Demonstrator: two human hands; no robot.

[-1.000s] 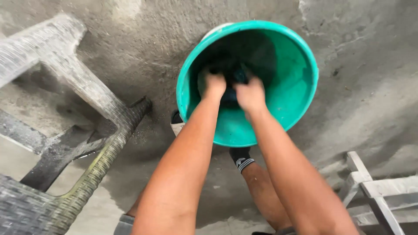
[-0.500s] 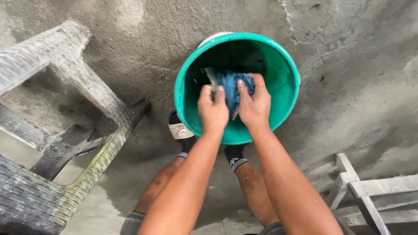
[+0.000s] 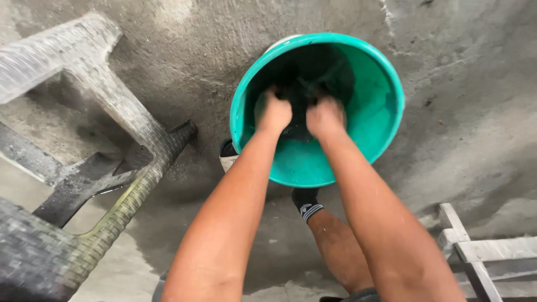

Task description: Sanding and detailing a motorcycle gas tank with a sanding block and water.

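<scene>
Reaching into the round teal plastic bucket (image 3: 358,145) on the wet concrete floor (image 3: 458,128), left hand (image 3: 274,112) and right hand (image 3: 324,116) clench side by side on dark wet cloth (image 3: 302,92) directly below both grips, equally near.

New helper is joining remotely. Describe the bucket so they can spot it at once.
On the grey concrete floor, look past the person's outstretched arms. Both hands reach into a round teal plastic bucket, the only brightly coloured thing there.
</scene>
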